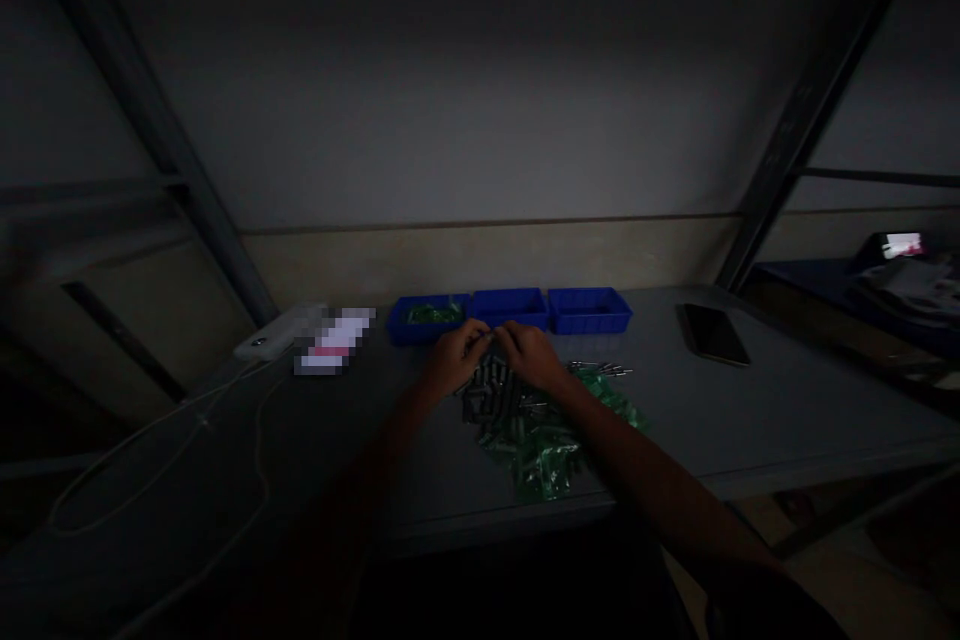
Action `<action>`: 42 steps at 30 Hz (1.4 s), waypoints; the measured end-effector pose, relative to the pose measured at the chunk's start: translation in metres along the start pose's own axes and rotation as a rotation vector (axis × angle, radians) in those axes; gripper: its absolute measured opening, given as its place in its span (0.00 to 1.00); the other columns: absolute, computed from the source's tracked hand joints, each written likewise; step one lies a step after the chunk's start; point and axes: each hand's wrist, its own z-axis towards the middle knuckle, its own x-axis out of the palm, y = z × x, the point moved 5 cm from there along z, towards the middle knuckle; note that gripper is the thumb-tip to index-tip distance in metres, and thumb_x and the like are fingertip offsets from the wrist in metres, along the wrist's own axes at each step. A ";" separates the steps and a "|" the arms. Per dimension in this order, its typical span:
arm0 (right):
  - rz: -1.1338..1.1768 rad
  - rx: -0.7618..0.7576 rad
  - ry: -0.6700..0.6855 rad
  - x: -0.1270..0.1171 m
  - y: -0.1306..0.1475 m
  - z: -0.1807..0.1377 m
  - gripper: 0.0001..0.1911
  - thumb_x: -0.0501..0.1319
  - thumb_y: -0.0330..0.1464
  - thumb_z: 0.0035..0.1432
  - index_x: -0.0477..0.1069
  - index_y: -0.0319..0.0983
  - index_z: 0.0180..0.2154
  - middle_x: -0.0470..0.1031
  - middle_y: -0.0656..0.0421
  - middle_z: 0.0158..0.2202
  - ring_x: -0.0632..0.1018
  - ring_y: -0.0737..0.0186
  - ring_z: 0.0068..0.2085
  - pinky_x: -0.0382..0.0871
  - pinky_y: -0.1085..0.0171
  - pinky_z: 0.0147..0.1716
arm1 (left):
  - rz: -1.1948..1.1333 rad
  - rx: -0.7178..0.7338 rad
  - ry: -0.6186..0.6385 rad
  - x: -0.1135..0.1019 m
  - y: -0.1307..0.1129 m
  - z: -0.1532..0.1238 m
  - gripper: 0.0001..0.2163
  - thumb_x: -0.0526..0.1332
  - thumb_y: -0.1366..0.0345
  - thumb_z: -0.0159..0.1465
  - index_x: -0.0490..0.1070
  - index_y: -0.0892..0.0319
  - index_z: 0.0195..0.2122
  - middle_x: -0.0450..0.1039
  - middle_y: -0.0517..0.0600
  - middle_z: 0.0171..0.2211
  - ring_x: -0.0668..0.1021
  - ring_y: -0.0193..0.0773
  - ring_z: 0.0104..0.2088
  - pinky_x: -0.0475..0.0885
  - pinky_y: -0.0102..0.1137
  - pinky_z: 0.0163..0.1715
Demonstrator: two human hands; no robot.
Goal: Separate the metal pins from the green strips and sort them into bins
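My left hand (452,360) and right hand (532,354) curl inward, hold unclear, shiny metal pieces (491,395), crinkled green bags (545,465), three oblong bins (590,322)

Workshop-type spot, dimly lit — a small-parts bench rather than a home or office. Long grey worktop (787,415) against a plain wall (480,130), metal uprights (791,135) framing it like shelving. Along the back, three blue plastic bins (591,323) in a row, the left one holding green packets (433,314). Nearer the front edge — small metal parts (487,398) in quantity, heaped beside green plastic bags (544,470).
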 end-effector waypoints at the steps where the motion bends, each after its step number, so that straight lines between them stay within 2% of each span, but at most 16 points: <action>1: 0.023 -0.008 -0.002 0.000 0.000 0.000 0.16 0.47 0.37 0.65 0.69 0.38 0.36 0.76 0.56 0.32 0.75 0.65 0.34 0.60 0.69 0.33 | 0.017 -0.001 -0.001 -0.001 0.000 0.000 0.10 0.51 0.60 0.63 0.67 0.59 0.38 0.74 0.48 0.31 0.76 0.35 0.32 0.68 0.27 0.33; 5: 0.096 -0.094 -0.015 -0.003 0.005 -0.003 0.13 0.52 0.38 0.61 0.65 0.39 0.45 0.75 0.59 0.33 0.75 0.65 0.34 0.61 0.70 0.33 | 0.081 -0.026 -0.018 -0.004 -0.004 0.000 0.12 0.47 0.61 0.64 0.67 0.59 0.33 0.73 0.48 0.26 0.75 0.35 0.30 0.67 0.28 0.32; 9: 0.061 -0.130 -0.003 -0.004 0.008 -0.003 0.11 0.51 0.35 0.62 0.67 0.39 0.43 0.75 0.57 0.38 0.75 0.65 0.38 0.61 0.70 0.37 | 0.097 -0.043 -0.001 -0.007 -0.007 0.001 0.15 0.46 0.60 0.64 0.67 0.59 0.27 0.73 0.48 0.25 0.74 0.35 0.28 0.67 0.28 0.32; 11: 0.021 -0.106 0.012 -0.003 0.008 -0.002 0.12 0.48 0.35 0.64 0.68 0.39 0.41 0.76 0.56 0.38 0.75 0.64 0.39 0.61 0.69 0.37 | 0.086 -0.035 0.003 -0.009 -0.006 0.001 0.14 0.47 0.60 0.64 0.68 0.59 0.29 0.74 0.48 0.26 0.75 0.35 0.29 0.68 0.28 0.32; 13: -0.032 -0.060 0.027 -0.002 0.006 -0.001 0.14 0.46 0.35 0.65 0.68 0.38 0.39 0.76 0.54 0.36 0.76 0.64 0.37 0.61 0.69 0.36 | 0.049 -0.007 0.008 -0.011 -0.005 0.001 0.11 0.52 0.59 0.61 0.69 0.60 0.35 0.74 0.48 0.28 0.75 0.35 0.30 0.68 0.27 0.32; 16: -0.077 -0.015 0.039 -0.001 0.003 0.000 0.16 0.44 0.35 0.66 0.69 0.37 0.37 0.76 0.54 0.33 0.76 0.63 0.35 0.61 0.69 0.34 | 0.000 0.037 0.031 -0.011 -0.003 0.000 0.13 0.56 0.60 0.59 0.67 0.60 0.43 0.74 0.48 0.30 0.75 0.34 0.29 0.69 0.26 0.31; 20: 0.005 -0.054 0.046 -0.001 0.005 -0.002 0.16 0.45 0.36 0.65 0.69 0.37 0.39 0.77 0.56 0.34 0.76 0.64 0.36 0.62 0.69 0.35 | 0.009 0.028 0.011 -0.011 -0.003 0.000 0.11 0.53 0.59 0.61 0.69 0.59 0.38 0.75 0.49 0.29 0.76 0.35 0.30 0.68 0.27 0.32; 25: 0.075 -0.093 0.032 0.001 0.006 -0.002 0.13 0.52 0.37 0.62 0.68 0.39 0.45 0.76 0.57 0.38 0.76 0.64 0.38 0.63 0.69 0.36 | 0.112 -0.012 -0.027 -0.013 -0.004 0.001 0.15 0.48 0.57 0.63 0.70 0.60 0.33 0.73 0.48 0.26 0.74 0.35 0.27 0.67 0.27 0.30; 28: 0.006 -0.008 0.012 0.001 -0.006 0.002 0.13 0.51 0.37 0.62 0.69 0.39 0.44 0.77 0.55 0.39 0.76 0.63 0.39 0.63 0.68 0.37 | 0.129 -0.030 0.027 -0.009 0.004 0.001 0.15 0.50 0.57 0.62 0.72 0.60 0.33 0.75 0.49 0.27 0.75 0.36 0.28 0.67 0.28 0.31; 32: -0.107 0.239 -0.081 -0.009 -0.041 0.008 0.16 0.49 0.40 0.63 0.68 0.39 0.45 0.77 0.54 0.38 0.77 0.61 0.38 0.64 0.67 0.36 | 0.218 -0.134 0.176 0.001 0.028 -0.002 0.11 0.58 0.59 0.56 0.73 0.58 0.35 0.77 0.49 0.29 0.77 0.38 0.29 0.67 0.28 0.29; 34: -0.140 0.331 -0.134 -0.015 -0.056 0.008 0.17 0.49 0.41 0.63 0.68 0.39 0.45 0.77 0.53 0.39 0.77 0.59 0.40 0.64 0.66 0.37 | 0.285 -0.175 0.221 0.002 0.037 -0.003 0.09 0.59 0.62 0.55 0.74 0.58 0.35 0.77 0.50 0.31 0.77 0.39 0.30 0.67 0.28 0.29; 38: -0.184 0.436 -0.174 -0.020 -0.073 0.006 0.18 0.48 0.43 0.62 0.69 0.41 0.45 0.77 0.53 0.38 0.77 0.57 0.40 0.64 0.65 0.35 | 0.391 -0.183 0.171 -0.004 0.037 -0.004 0.09 0.55 0.66 0.59 0.74 0.57 0.34 0.77 0.52 0.36 0.77 0.40 0.37 0.68 0.30 0.35; 42: -0.195 0.479 -0.190 -0.020 -0.074 0.006 0.19 0.49 0.44 0.61 0.70 0.41 0.45 0.77 0.53 0.38 0.77 0.56 0.39 0.65 0.65 0.34 | 0.458 -0.237 0.188 -0.007 0.036 -0.004 0.09 0.57 0.63 0.58 0.74 0.58 0.35 0.77 0.54 0.37 0.77 0.43 0.38 0.68 0.31 0.36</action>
